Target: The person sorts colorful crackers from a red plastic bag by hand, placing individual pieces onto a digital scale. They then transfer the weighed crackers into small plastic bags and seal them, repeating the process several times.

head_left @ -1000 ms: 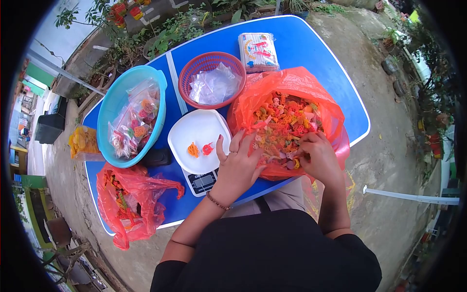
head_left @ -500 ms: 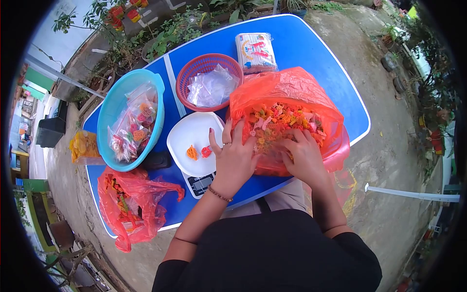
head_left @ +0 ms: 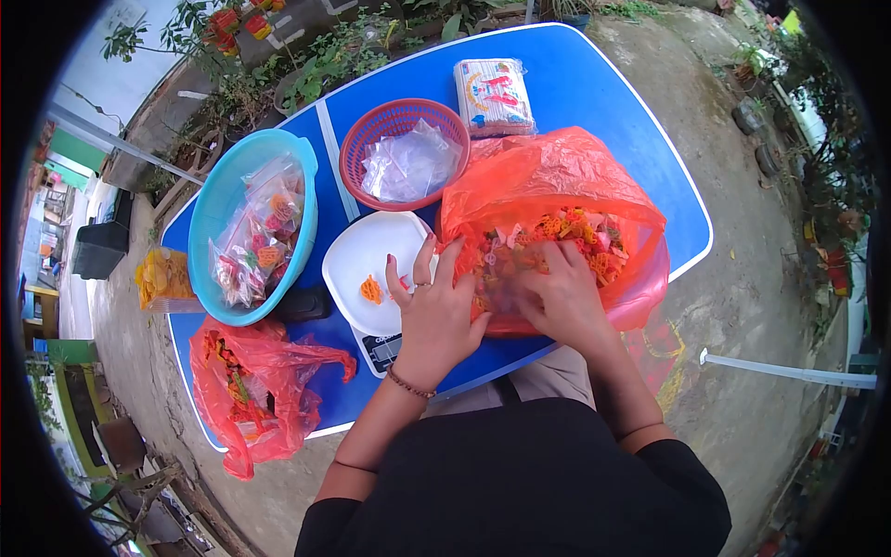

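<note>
My left hand (head_left: 434, 311) is at the near left edge of the open red plastic bag (head_left: 566, 172), its fingers spread and nothing held. Inside that bag, my right hand (head_left: 557, 292) reaches among many small orange, yellow and pink pieces (head_left: 580, 232); its fingertips are blurred, so any piece in them cannot be made out. Beside my left hand stands a white scale tray (head_left: 357, 251) with an orange piece (head_left: 371, 290) on it. A red piece on the tray is mostly hidden behind my left fingers.
A turquoise basin (head_left: 201, 227) of filled packets stands left. A red basket (head_left: 351, 153) holds clear bags, with a wrapped white pack (head_left: 494, 93) behind it. A second red bag (head_left: 302, 381) and a dark object (head_left: 303, 304) are at the near left of the blue table (head_left: 631, 121).
My left hand has shifted slightly left and down, now covering part of the red piece. My right hand has moved a little up and left within the bag.
</note>
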Motion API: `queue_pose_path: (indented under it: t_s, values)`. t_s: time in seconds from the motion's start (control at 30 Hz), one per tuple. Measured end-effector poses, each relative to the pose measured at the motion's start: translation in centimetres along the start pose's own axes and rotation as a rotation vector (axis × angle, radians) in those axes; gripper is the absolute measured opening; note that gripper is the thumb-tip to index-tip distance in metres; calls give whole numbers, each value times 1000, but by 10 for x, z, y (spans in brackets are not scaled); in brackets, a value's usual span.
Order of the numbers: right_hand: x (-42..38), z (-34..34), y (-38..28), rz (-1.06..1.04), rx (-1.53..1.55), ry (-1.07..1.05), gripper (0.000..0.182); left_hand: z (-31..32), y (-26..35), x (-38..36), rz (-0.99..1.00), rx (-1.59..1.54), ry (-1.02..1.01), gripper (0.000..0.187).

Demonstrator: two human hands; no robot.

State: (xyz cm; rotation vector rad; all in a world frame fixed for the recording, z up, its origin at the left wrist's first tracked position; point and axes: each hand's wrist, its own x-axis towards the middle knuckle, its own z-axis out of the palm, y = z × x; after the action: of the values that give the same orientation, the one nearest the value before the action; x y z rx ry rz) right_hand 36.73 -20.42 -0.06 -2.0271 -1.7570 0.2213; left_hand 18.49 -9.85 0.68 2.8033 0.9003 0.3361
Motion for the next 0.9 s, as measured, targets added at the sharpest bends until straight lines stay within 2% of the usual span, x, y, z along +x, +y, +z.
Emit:
queue_pose_path:
  t_s: [0.1, 0.23, 0.33, 0.43, 0.53, 0.63, 0.73, 0.83, 0.9]
  values:
    - [-4, -4, 17, 58, -105, 58, 12, 1, -1, -2, -3, 7, 8, 41]
    - [-8, -12, 30, 115, -97, 151, 21, 9, -3, -1, -24, -14, 84, 40]
    - [-12, -21, 39, 246, -61, 207, 27, 9, -6, 3, -60, -7, 83, 40]
    - [-15, -28, 45, 255, -38, 255, 28, 9, -5, 6, -72, 26, 82, 39]
    - [-11, -23, 43, 115, -58, 226, 26, 10, 0, 8, -89, 37, 79, 42]
    - [4, -3, 24, -30, 132, 93, 28, 12, 3, 8, -90, 60, 83, 48]
    - [22, 32, 6, -156, 232, 91, 30, 13, 3, 6, -75, 47, 113, 48]
    - [36, 59, -6, -180, 84, 184, 30, 13, 2, 1, -59, 45, 139, 52]
    - [37, 57, -9, -161, 42, 152, 27, 11, 2, -3, -67, 25, 135, 53]
